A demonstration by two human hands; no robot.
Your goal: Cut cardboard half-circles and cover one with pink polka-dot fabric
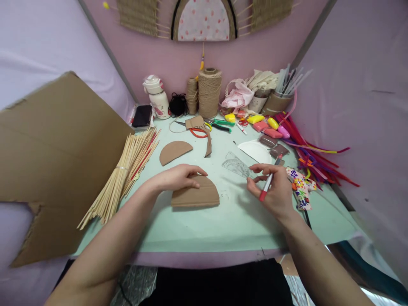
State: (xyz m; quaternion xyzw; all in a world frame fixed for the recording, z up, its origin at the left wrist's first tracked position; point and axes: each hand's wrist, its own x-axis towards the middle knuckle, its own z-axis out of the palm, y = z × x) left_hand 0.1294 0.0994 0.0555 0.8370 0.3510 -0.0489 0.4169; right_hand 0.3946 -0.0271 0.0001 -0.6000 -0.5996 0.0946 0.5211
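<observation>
My left hand [178, 177] lies flat on a half-round piece of brown cardboard [199, 195] near the front of the pale green table [229, 221]. My right hand [274, 187] grips a red marker [267, 183], and its fingertips touch a clear plastic protractor [236, 165] lying just right of the cardboard. A second half-round cardboard piece [174, 151] sits farther back.
A bundle of bamboo sticks [127, 170] and a large cardboard sheet [54, 157] fill the left side. Scissors [204, 127], twine spools [208, 91], a bottle [156, 95], clay blocks [264, 125], a white plate [255, 151] and pipe cleaners [312, 153] crowd the back and right.
</observation>
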